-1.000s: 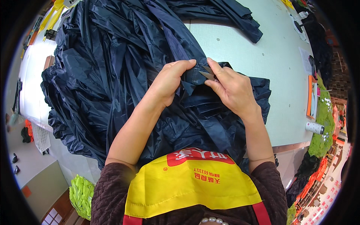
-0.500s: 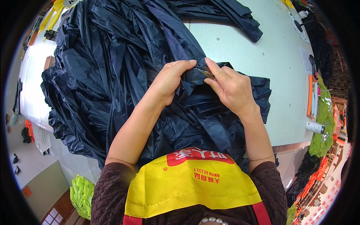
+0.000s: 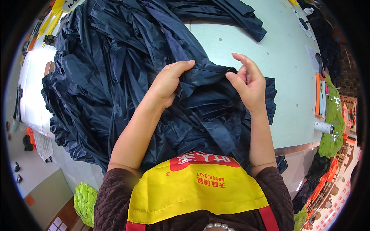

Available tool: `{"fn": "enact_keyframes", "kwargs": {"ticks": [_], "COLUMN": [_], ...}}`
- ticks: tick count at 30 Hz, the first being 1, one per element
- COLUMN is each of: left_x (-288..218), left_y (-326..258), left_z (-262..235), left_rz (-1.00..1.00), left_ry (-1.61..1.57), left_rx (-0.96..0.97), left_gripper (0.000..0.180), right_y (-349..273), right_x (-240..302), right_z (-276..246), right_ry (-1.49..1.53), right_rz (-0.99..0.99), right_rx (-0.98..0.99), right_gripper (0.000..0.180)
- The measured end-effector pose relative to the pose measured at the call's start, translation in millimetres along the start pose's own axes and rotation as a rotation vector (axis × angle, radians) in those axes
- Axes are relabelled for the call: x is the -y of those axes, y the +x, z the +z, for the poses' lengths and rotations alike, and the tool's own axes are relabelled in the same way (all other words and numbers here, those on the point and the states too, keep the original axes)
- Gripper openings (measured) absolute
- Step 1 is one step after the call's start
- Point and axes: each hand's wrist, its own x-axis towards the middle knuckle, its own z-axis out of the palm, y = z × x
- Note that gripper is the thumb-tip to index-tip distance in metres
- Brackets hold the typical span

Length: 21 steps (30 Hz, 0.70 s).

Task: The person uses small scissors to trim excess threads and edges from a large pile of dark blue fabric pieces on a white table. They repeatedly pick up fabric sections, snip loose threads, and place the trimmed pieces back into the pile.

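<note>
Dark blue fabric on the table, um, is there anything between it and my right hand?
Nothing visible stands in between. Your right hand is at the raised edge of the dark blue fabric, and your left hand, holding the fabric, is off to the left.

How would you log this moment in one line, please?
left hand: holding shiny navy fabric | right hand: at fabric's edge, forefinger raised, grip unclear | support: flat pale tabletop
</note>
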Motion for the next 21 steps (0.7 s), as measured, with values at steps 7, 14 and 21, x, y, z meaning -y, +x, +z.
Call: {"fn": "enact_keyframes", "kwargs": {"ticks": [7,14,21], "left_x": [-12.3,-26.0,-10.8], "left_y": [3.3,14.9,20.6], "left_z": [-9.7,9.0,15.0], "left_rz": [0.489,0.257,0.015], "left_ry": [0.701,0.807,0.313], "left_rx": [0.112,0.363,0.186], "left_gripper": [0.023,0.019,0.018], "right_y": [7.7,11.6,-4.8], "right_x": [-4.5,5.5,10.2], "right_z": [-7.5,-10.2,13.1], "right_ry": [0.114,0.069,-0.166], "right_rz": [0.172,0.131,-0.159], "right_rx": [0.206,0.148,-0.106], "right_gripper": [0.02,0.019,0.029]}}
